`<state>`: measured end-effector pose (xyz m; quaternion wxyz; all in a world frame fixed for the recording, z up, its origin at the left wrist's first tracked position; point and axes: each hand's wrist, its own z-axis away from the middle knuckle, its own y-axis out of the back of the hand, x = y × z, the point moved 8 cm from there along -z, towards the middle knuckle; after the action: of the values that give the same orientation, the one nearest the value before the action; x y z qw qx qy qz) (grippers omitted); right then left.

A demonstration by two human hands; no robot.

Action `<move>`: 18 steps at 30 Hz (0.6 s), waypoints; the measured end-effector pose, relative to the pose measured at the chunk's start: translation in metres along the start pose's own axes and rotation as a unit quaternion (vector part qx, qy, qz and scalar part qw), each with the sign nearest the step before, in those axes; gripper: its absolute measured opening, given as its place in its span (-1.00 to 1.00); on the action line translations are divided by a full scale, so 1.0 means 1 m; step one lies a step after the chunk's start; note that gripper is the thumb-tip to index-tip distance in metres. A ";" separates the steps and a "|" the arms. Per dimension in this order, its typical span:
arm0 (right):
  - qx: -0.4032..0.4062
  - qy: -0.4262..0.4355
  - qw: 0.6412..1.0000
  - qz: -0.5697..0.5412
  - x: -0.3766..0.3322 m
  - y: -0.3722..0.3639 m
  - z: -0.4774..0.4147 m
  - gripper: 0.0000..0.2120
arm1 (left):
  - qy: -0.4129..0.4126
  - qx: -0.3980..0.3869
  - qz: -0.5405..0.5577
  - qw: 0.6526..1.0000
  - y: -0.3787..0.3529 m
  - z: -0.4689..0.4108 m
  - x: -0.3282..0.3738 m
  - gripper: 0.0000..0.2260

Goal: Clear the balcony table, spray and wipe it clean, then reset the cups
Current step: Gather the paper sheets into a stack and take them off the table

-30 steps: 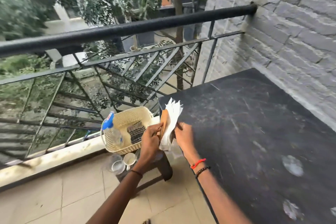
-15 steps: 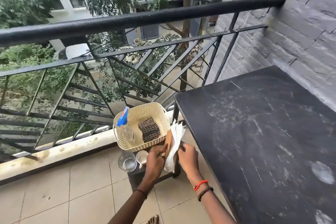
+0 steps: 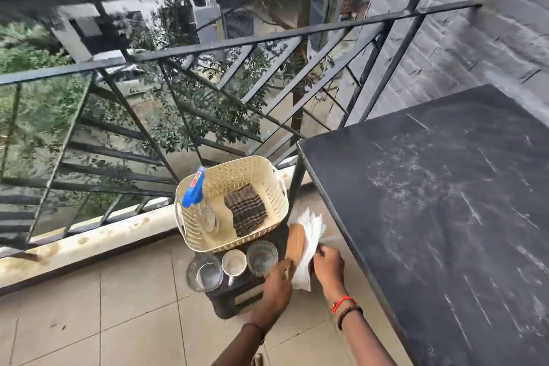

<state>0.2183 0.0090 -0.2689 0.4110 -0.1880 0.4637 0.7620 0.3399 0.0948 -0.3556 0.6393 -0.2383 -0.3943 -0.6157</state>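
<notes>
The black balcony table (image 3: 445,202) is dusty and bare at the right. Left of it, a low dark stool (image 3: 237,297) carries a cream basket (image 3: 276,187), two glasses (image 3: 204,276) (image 3: 262,257) and a small white cup (image 3: 234,262). Both my hands hold a wooden napkin holder (image 3: 295,244) with white napkins (image 3: 309,235) low over the stool's right end. My left hand (image 3: 277,281) grips the wooden side, my right hand (image 3: 328,264) grips the napkin side. Inside the basket are a blue-topped spray bottle (image 3: 197,202) and a checked cloth (image 3: 248,211).
A black metal railing (image 3: 208,47) runs across the back above a stained concrete kerb (image 3: 89,241). A grey brick wall (image 3: 475,38) stands behind the table. Beige floor tiles (image 3: 104,321) spread to the left of the stool.
My hands have carried the napkin holder down from table-edge height and left of the table, to just above the stool beside the glasses. The camera has tilted downward.
</notes>
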 end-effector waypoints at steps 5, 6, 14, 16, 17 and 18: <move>-0.010 0.000 1.000 0.019 0.010 -0.028 -0.030 -0.80 | -0.046 0.023 0.016 0.999 0.011 0.008 0.024 -0.76; -0.011 0.000 1.000 0.017 0.011 -0.033 -0.035 -0.80 | -0.044 0.020 0.008 0.999 0.009 0.003 0.016 -0.75; -0.012 -0.006 1.000 0.005 0.012 -0.058 -0.047 -0.75 | -0.046 0.024 -0.024 0.998 0.020 0.005 0.041 -0.58; -0.020 -0.007 1.000 0.004 0.009 -0.060 -0.046 -0.76 | -0.050 0.019 -0.024 0.998 0.021 0.005 0.044 -0.51; -0.027 -0.007 1.000 0.003 0.007 -0.062 -0.046 -0.77 | -0.038 0.022 -0.017 0.999 0.022 0.003 0.041 -0.50; -0.032 -0.005 0.999 0.001 0.006 -0.063 -0.046 -0.77 | -0.022 0.023 -0.011 0.999 0.023 0.002 0.038 -0.51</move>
<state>0.2608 -0.0134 -0.3304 0.4062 -0.1963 0.4375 0.7778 0.3592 0.0772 -0.3200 0.6294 -0.2326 -0.4246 -0.6079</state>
